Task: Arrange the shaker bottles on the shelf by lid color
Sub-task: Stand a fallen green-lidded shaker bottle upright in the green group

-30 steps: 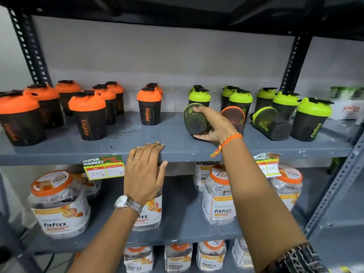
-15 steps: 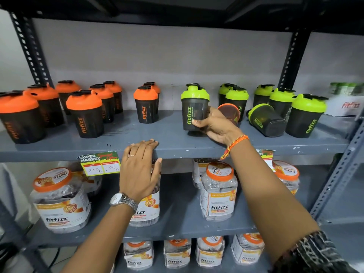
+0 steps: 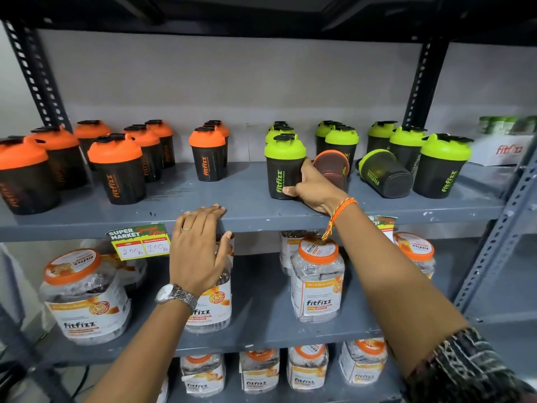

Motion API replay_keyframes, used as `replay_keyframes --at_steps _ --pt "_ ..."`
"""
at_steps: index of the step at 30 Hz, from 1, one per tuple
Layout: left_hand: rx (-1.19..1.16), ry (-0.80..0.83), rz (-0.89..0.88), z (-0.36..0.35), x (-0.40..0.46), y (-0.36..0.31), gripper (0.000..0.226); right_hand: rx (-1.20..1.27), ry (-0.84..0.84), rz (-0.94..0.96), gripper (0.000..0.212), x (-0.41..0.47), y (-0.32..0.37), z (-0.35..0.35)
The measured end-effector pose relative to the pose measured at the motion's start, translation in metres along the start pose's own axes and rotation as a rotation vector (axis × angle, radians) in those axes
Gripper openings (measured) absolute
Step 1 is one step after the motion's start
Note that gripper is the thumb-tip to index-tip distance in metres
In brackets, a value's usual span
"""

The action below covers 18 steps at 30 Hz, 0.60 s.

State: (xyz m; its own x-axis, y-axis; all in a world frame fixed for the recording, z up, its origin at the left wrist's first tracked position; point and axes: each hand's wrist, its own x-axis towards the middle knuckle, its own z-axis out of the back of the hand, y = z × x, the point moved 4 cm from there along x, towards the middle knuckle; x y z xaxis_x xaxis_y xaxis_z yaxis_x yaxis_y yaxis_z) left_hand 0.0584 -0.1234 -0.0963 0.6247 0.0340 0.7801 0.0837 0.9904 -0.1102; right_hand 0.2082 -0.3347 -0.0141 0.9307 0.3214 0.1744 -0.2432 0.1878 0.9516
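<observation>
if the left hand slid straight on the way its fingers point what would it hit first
Probably nothing near: the left hand rests on the shelf edge, fingers aiming into the bare gap between the orange-lidded shaker and green-lidded shaker; depth uncertain.

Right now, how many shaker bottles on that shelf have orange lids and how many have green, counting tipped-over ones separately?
Upright orange-lid bottles: 8
Upright green-lid bottles: 8
Bottles lying on their side: 2
Total: 18 (rear rows partly hidden)
</observation>
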Motion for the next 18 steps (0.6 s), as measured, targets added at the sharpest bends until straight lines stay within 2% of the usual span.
replay_keyframes --at_steps 10,16,18 --pt "0.002 -0.003 0.013 -0.004 -0.001 0.001 0.043 -0.213 -0.113 0.017 0.066 -0.011 -0.003 0.004" --pt "-0.012 -0.017 0.002 -0.003 -0.001 0.002 0.042 -0.268 -0.087 0.002 0.086 -0.043 -0.006 0.011" --pt "-0.014 -0.02 0.009 -0.003 -0.001 0.002 0.043 -0.212 -0.116 0.018 0.074 -0.057 -0.007 0.02"
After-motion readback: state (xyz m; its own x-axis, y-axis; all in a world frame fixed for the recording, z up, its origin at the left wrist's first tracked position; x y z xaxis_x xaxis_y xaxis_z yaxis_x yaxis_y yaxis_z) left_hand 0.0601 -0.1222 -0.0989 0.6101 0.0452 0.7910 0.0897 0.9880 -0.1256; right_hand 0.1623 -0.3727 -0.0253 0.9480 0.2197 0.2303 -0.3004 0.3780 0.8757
